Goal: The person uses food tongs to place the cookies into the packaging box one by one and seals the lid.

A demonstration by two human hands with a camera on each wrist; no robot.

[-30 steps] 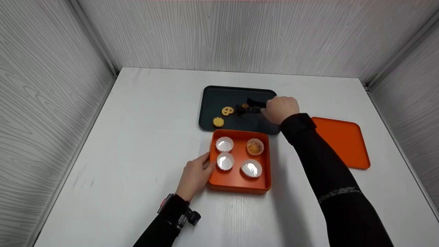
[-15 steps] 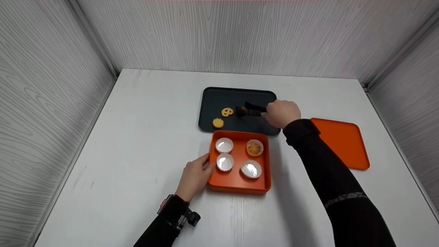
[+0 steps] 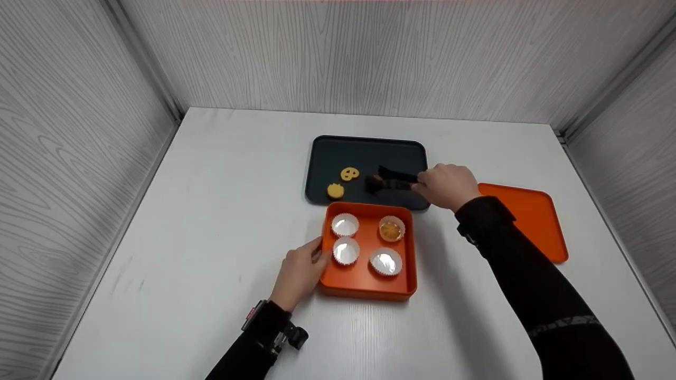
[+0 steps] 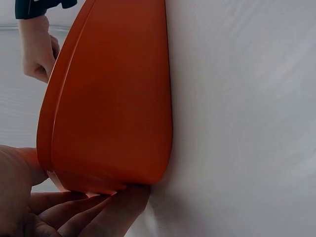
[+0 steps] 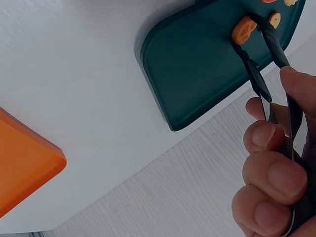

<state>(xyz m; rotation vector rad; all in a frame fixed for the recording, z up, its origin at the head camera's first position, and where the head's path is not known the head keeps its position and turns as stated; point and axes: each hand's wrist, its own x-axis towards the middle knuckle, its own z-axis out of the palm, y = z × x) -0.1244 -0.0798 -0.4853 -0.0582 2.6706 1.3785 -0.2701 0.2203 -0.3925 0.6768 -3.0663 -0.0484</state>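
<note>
My right hand holds black tongs. Between their tips is an orange-brown cookie, over the dark green tray; in the head view the tips mostly hide it. Left of the tongs on that tray lie a yellow cookie with holes and a yellow crown-topped cookie. My left hand grips the left side of an orange square box, thumb by the rim and fingers at the outer wall. Inside stand several white paper cups; the back right cup holds a golden piece.
An orange flat tray lies on the right of the white table, partly behind my right sleeve. The box stands close in front of the green tray. Pale wood-grain walls enclose the table's back and sides.
My right hand and the tongs have moved toward me and slightly right, carrying the orange-brown cookie along over the green tray. My left hand and the box keep their places.
</note>
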